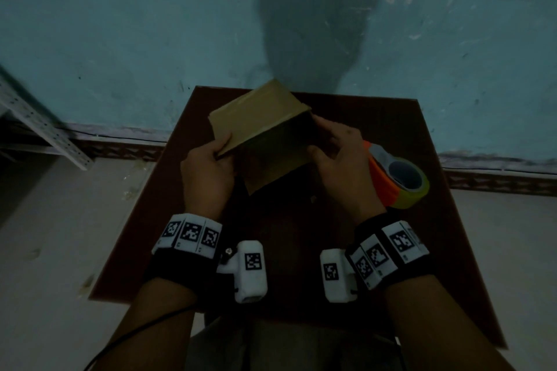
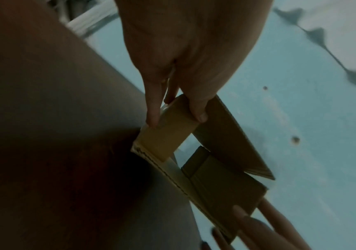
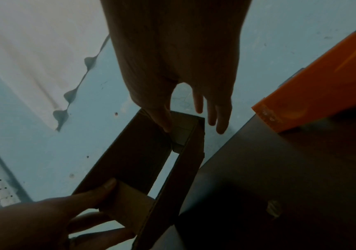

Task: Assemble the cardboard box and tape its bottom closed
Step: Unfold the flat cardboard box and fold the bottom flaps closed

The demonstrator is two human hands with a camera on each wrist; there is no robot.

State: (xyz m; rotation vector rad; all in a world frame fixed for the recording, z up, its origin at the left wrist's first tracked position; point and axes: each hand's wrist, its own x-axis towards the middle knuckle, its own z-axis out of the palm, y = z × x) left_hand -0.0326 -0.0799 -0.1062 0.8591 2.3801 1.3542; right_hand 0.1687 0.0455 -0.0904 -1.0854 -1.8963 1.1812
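The dark table (image 1: 376, 250) is seen below both forearms, and above it the cardboard box (image 1: 265, 132) is held lifted between the two hands, not resting on the surface. The box is opened into a sleeve, its long axis running from one hand across to the other, with light visible through it in the right wrist view. The left hand (image 1: 208, 169) is closed on the box's left end, thumb on the outer panel and fingers (image 2: 153, 108) on a short end flap. The right hand (image 1: 340, 166) is closed on the right end, its thumb laid inside the opening. Just beyond the back of the right hand the orange tape dispenser (image 1: 398, 178) is seen on the table; it is judged nearer to that hand, so taping would fall to it once the bottom flaps are folded.
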